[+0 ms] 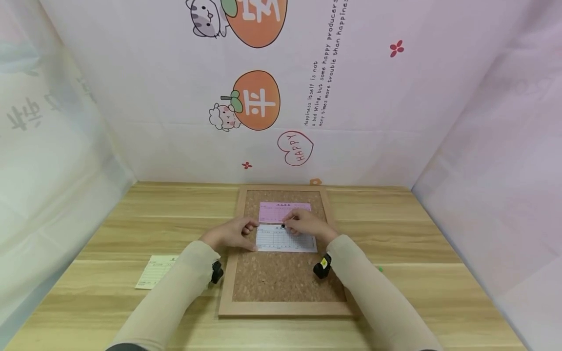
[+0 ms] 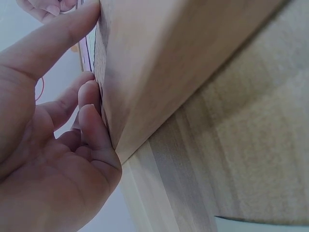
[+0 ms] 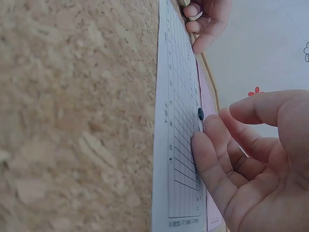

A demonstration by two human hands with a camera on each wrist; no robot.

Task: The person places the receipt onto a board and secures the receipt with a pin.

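Touching the left edge of the white form (image 1: 271, 240), the left hand (image 1: 231, 234) spreads wide. Loosely curved, the right hand (image 1: 309, 225) sits beside a black pin (image 3: 201, 114).

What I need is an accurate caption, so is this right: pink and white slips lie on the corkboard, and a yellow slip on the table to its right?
No: the yellow slip lies on the table left of the corkboard, not right, as the head view shows. The pink slip and white slip are on the corkboard.
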